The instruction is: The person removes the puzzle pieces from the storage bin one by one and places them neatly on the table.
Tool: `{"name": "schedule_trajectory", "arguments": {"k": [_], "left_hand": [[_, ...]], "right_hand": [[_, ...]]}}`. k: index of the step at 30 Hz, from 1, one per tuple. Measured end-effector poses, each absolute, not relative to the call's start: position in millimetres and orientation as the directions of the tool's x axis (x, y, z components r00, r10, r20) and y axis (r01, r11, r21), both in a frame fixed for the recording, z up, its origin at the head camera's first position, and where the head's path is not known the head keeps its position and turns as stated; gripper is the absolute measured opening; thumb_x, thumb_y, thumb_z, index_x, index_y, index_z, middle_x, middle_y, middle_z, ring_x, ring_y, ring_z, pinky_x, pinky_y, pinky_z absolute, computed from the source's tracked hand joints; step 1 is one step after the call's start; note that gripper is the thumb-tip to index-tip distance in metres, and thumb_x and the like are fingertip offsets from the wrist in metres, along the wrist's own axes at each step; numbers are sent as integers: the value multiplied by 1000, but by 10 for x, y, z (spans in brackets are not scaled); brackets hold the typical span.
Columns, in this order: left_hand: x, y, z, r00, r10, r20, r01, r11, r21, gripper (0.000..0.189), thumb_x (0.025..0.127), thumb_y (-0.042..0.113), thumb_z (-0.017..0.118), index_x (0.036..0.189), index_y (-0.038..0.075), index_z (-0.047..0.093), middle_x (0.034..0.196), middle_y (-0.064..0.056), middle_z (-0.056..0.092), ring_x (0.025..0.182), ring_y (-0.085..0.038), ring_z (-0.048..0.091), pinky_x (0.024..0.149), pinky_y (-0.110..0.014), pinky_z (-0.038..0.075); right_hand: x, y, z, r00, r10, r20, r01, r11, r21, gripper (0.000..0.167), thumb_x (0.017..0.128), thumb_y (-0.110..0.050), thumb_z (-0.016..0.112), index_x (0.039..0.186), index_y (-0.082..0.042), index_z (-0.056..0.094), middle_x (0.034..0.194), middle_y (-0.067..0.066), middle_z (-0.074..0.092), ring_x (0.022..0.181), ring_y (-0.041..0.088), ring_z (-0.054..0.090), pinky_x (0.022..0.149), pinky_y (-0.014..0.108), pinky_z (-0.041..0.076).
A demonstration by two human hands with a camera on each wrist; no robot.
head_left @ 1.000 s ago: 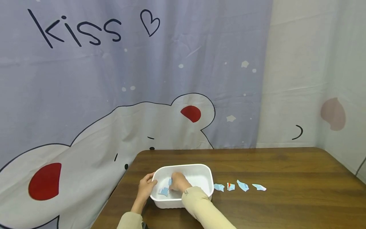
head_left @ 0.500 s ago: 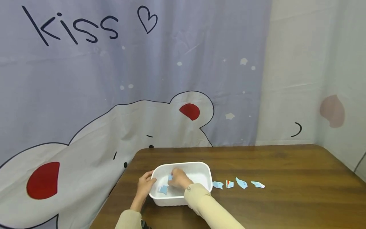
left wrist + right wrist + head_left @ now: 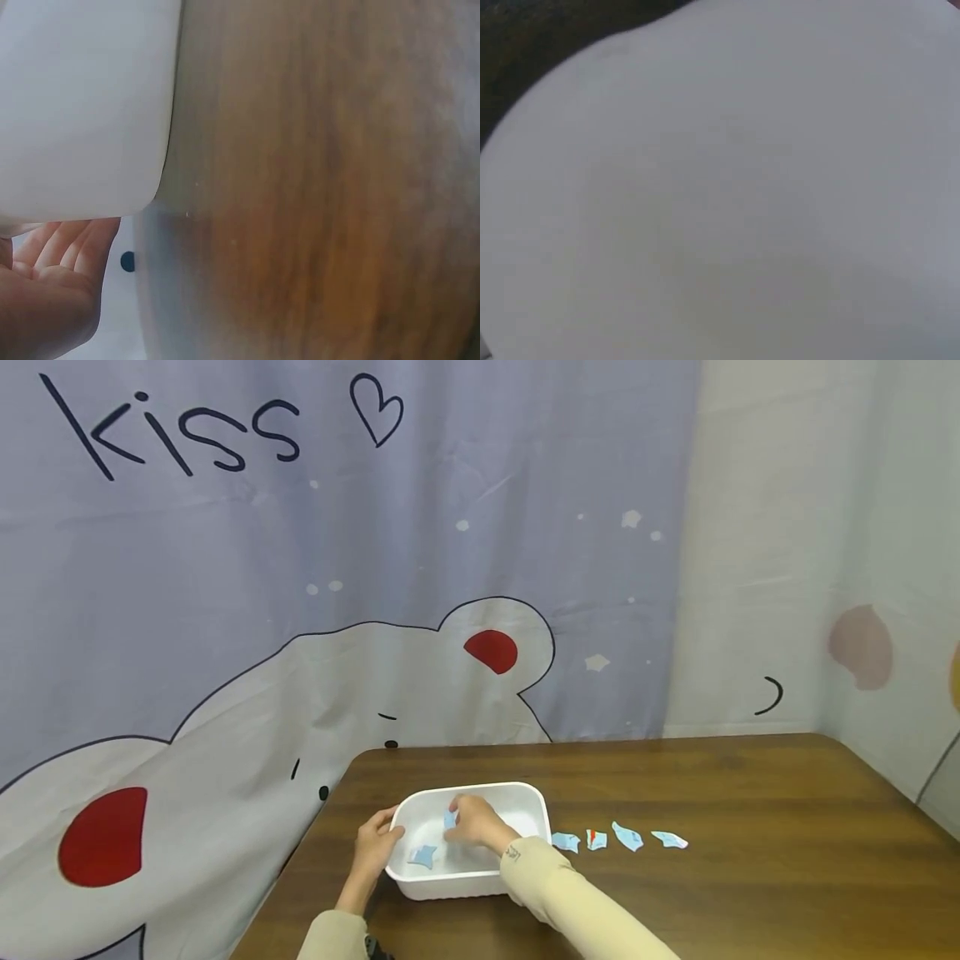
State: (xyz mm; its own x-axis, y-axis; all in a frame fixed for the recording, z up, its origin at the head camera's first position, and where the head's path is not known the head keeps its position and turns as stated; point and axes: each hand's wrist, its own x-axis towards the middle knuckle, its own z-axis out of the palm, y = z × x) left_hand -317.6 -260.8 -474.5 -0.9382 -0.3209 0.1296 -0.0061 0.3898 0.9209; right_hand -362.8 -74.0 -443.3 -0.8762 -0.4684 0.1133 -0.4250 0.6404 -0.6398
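Note:
A white plastic tub (image 3: 450, 887) stands on the wooden table. My left hand (image 3: 371, 850) grips its left end, thumb at the rim and fingers along the outer wall. The left wrist view has those fingers (image 3: 71, 255) against the tub's side (image 3: 82, 112). Inside the tub, my right hand (image 3: 477, 822) pinches a light blue scrap of paper (image 3: 449, 819), partly hidden by the fingers. Another blue paper scrap (image 3: 423, 857) lies on the tub floor towards the left. The right wrist view is filled by the blurred white tub (image 3: 735, 180), without the fingers.
To the right of the tub several torn paper scraps lie in a row, among them one with a red mark (image 3: 596, 840) and a long pale blue one (image 3: 627, 836). A printed curtain (image 3: 585, 568) hangs behind the wooden table (image 3: 750, 860).
My right hand has lifted slightly and drawn a little right inside the tub, with the pinched scrap showing more clearly. My left hand keeps its hold. The whole head view has shifted slightly.

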Motion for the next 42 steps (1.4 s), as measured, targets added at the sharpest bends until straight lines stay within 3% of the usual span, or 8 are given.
{"name": "schedule_trajectory", "arguments": {"k": [13, 23, 30, 42], "left_hand": [[-3186, -2611, -4769, -939, -322, 123, -17, 399, 917, 42, 87, 4, 57, 128, -5, 58, 118, -34, 63, 100, -38, 69, 75, -37, 59], [-3172, -2635, -4766, -944, -310, 115, -20, 399, 917, 42, 89, 4, 55, 130, -6, 56, 120, -35, 61, 104, -42, 67, 77, -38, 59], [-3178, -2622, -4798, -943, -312, 116, -17, 394, 919, 41, 89, 4, 55, 129, -6, 56, 120, -35, 61, 103, -40, 68, 77, -39, 59], [-3204, -2618, -4765, -942, -313, 121, -20, 412, 911, 41, 89, 5, 56, 129, -5, 57, 121, -34, 62, 106, -39, 67, 80, -38, 59]], "right_hand": [[-3549, -373, -4211, -858, -474, 195, -465, 558, -687, 44, 74, -7, 71, 115, 5, 61, 83, 7, 63, 70, 11, 51, 62, 21, 42], [-3669, 52, -4051, -895, -361, 263, -426, 513, -746, 40, 72, -2, 71, 110, 7, 62, 86, 12, 65, 78, 14, 58, 70, 24, 49], [-3768, 398, -4051, -924, -277, 265, -378, 550, -745, 40, 73, -2, 71, 111, 7, 61, 82, 10, 63, 72, 13, 56, 65, 22, 47], [-3790, 1027, -4104, -940, -242, 242, -340, 596, -728, 45, 74, -3, 67, 116, 7, 58, 87, 13, 62, 79, 17, 60, 70, 27, 51]]}}
